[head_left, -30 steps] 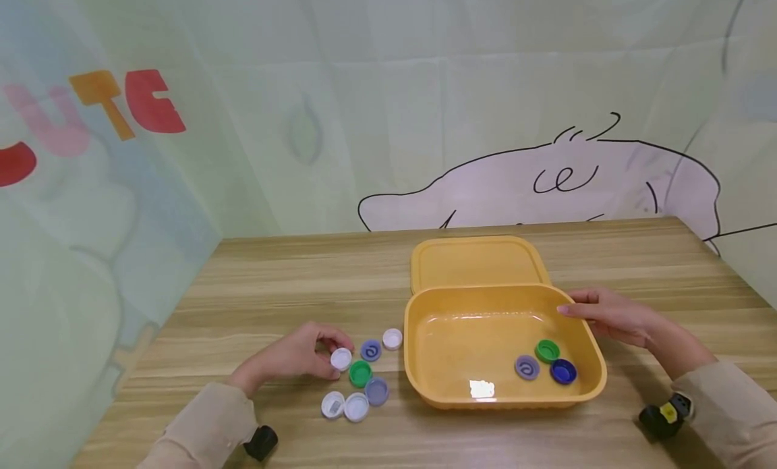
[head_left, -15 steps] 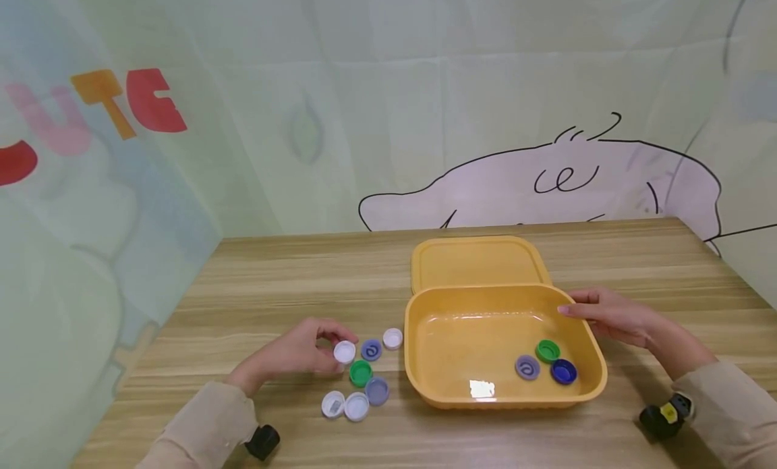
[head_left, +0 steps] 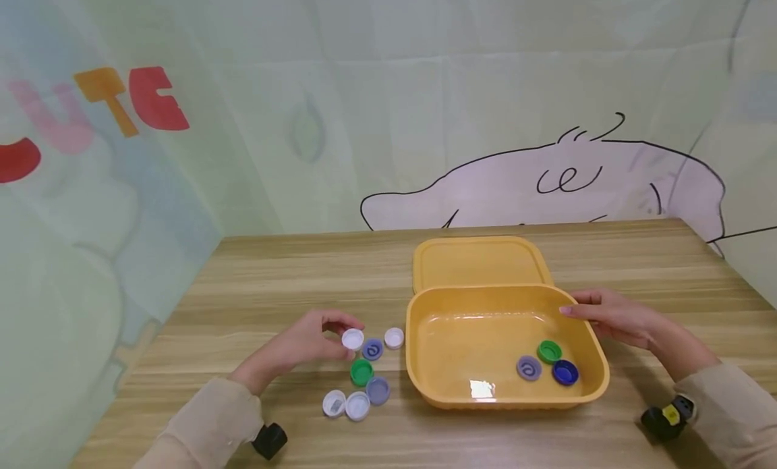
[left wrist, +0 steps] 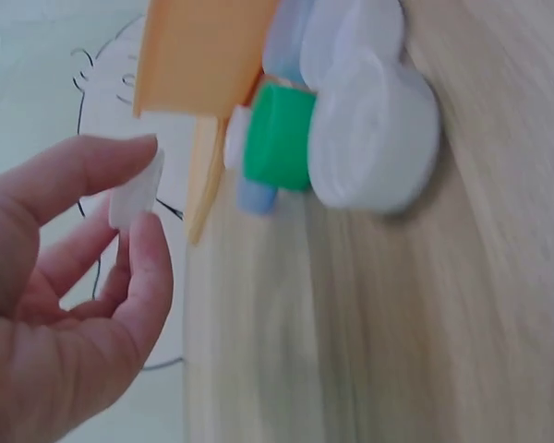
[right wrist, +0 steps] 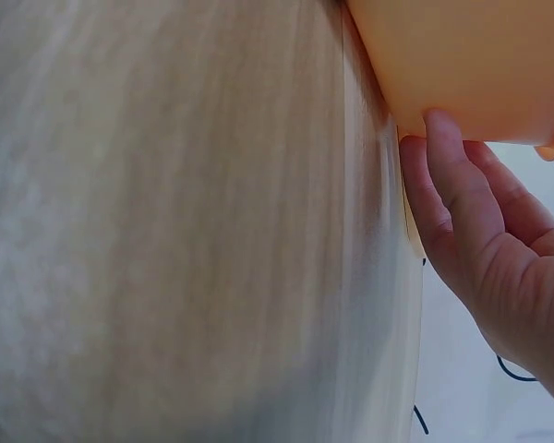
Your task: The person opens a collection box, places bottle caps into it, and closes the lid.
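Observation:
My left hand [head_left: 311, 339] pinches a white bottle cap [head_left: 353, 339] between thumb and fingertips. In the left wrist view that white cap [left wrist: 137, 196] is held on edge, off the table. Around it lie loose caps: a green one [head_left: 361, 372], a purple one with a swirl [head_left: 373, 349], a plain purple one [head_left: 378, 391] and several white ones [head_left: 357, 406]. My right hand [head_left: 620, 319] grips the yellow box [head_left: 470, 344] at its right rim, thumb on the edge, fingers against the outer wall. Inside are a green cap [head_left: 549, 351], a dark blue cap [head_left: 565, 372] and a purple cap [head_left: 529, 368].
Behind the box lies its yellow lid [head_left: 482, 261], partly hidden by the box's back wall. All of it rests on a wooden table [head_left: 291, 273]. A printed cloth backdrop [head_left: 388, 104] hangs along the table's far edge.
My left hand has moved a little up and to the right, carrying the white cap. My right hand and the box have stayed in place.

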Motion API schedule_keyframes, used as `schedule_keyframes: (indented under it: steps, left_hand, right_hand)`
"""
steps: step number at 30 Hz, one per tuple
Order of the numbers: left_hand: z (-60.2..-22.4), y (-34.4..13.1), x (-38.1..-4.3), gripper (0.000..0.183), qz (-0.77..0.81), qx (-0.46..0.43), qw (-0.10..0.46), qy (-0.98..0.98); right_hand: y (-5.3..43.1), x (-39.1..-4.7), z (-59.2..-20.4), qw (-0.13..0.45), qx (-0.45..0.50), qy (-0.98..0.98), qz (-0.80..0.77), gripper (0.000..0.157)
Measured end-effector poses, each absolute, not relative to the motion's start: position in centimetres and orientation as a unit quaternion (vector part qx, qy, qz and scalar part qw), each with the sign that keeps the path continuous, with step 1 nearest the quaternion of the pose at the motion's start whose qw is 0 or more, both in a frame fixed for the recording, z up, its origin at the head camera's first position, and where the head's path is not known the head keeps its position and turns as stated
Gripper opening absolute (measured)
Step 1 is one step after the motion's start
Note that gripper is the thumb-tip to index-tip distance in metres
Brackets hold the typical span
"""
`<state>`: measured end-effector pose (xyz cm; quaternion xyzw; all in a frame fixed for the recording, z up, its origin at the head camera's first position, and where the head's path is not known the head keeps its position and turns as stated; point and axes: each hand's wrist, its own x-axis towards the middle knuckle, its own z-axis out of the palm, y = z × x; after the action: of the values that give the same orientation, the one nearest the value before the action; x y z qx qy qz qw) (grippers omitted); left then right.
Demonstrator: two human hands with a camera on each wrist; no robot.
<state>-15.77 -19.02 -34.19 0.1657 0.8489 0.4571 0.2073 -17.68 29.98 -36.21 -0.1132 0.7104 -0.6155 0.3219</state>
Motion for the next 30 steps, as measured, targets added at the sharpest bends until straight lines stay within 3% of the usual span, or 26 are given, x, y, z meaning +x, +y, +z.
schedule_keyframes:
  steps: [19,30]
  left_hand:
    - [-31.3,-14.9,-15.1,0.040,0.487,0.150,0.220,0.832]
    - [-30.7,-12.8,-15.6,0.038,0.494,0.155,0.226,0.825]
  right_hand:
    - [30.0,-17.3,-36.0,0.328,-0.125,0.709,-0.611,0.034]
    - [29.8,-17.5,-35.9,0.329,-0.119,0.715,-0.605,0.037]
